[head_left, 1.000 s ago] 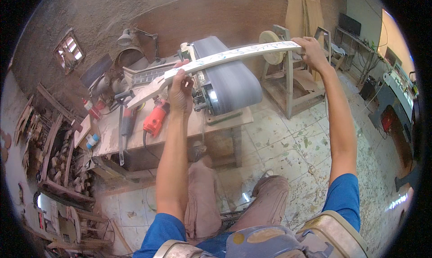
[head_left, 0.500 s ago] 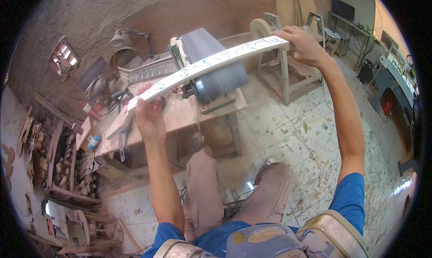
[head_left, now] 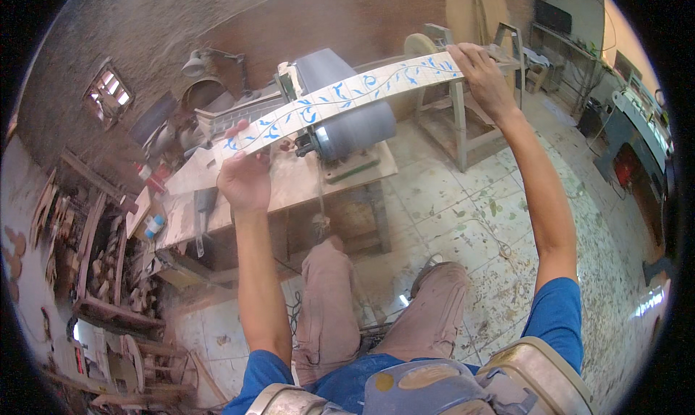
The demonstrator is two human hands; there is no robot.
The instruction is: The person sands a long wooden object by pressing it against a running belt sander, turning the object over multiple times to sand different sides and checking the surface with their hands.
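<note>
A long pale strip (head_left: pixel 340 100) with a blue vine pattern and thin cross lines stretches between my hands. It looks bowed in this view. My left hand (head_left: pixel 245 180) grips its near left end, thumb on the patterned face; some fingers show past its far edge. My right hand (head_left: pixel 481 82) is closed around the far right end. Behind and below the strip is a belt sander with a wide grey belt (head_left: pixel 326 68) and a drum (head_left: pixel 358 133), both partly covered by the strip. Whether the strip touches the belt, I cannot tell.
The sander stands on a dusty wooden workbench (head_left: pixel 184 216). A desk lamp (head_left: pixel 194 65) and a blue-and-white bottle (head_left: pixel 153 227) are to the left. Beyond my right hand is a wooden stand (head_left: pixel 460 125) near a round wheel (head_left: pixel 417 44). Wood scraps fill a rack (head_left: pixel 83 270).
Both hands have tilted the strip so its patterned face shows more broadly. My left hand has shifted slightly down and right; the right wrist and forearm have moved a little left.
</note>
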